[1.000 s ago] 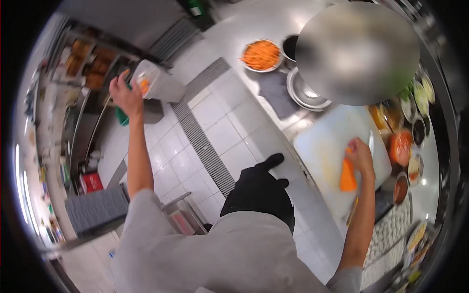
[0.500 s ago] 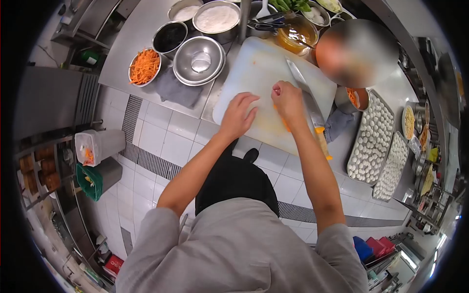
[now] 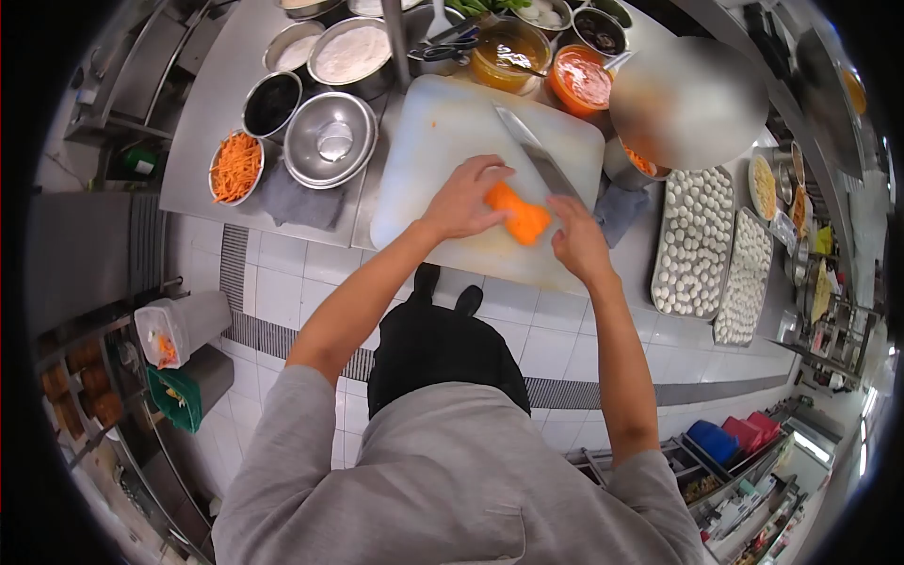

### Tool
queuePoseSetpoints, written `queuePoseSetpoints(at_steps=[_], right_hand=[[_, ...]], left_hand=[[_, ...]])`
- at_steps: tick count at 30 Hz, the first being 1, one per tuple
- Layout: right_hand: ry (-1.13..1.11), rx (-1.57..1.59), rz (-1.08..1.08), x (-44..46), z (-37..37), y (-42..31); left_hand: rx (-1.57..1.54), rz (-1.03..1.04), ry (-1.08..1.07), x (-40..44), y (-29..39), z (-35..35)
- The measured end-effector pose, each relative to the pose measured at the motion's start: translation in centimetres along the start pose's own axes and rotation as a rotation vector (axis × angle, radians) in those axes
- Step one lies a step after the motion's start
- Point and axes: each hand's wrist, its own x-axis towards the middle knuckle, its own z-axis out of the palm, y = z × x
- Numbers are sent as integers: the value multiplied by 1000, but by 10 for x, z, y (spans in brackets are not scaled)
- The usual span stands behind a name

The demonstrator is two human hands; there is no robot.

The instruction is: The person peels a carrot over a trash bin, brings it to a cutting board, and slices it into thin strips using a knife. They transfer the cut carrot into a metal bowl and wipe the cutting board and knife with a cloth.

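Observation:
An orange piece of carrot (image 3: 518,213), blurred by motion, is above the white cutting board (image 3: 433,122). My left hand (image 3: 468,200) is closed on the carrot's left end, with the thumb at the near side and the fingers at the far side. My right hand (image 3: 582,240) is just right of the carrot, its thumb and forefinger apart. A large knife (image 3: 534,148) lies slantwise on the board, tip pointing away from me. Its handle end is hidden by my right hand, so I cannot tell if they touch.
Left of the board are a steel bowl (image 3: 330,141), a bowl of shredded carrot (image 3: 235,168) and a grey cloth (image 3: 301,198). Behind it stand a bowl of yellow liquid (image 3: 510,55) and an orange tub (image 3: 581,79). Trays of white balls (image 3: 694,240) lie right.
The view has shifted, so the table appears further left. My left hand has come onto the carrot. My right hand has moved rightward over the knife's handle end and its fingers have spread.

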Motion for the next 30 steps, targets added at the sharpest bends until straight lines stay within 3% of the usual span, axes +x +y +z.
queuePoseSetpoints(at_steps=[2,5,8,12,17,21,23,26,30], right_hand=[[3,-147,-211,-4,11,9],[-53,3,-67,-1,15,4],[-198,52,119,-1,1,-17],[-161,91,163,-11,6,-16],[-33,91,98,-20,19,-11],[-126,62,143,-24,13,-7],[-57,20,85,-27,21,0],[60,92,59,-31,23,-5],[95,48,2,-32,33,4]], left_hand=[[121,242,-274,13,9,10],[301,287,-442,10,16,22],[419,300,-411,0,8,32],[456,308,-405,1,20,28],[466,183,-391,-6,26,40],[465,250,-376,-9,23,37],[408,197,-480,-4,29,28],[434,361,-418,12,24,24],[404,367,-538,5,8,34]])
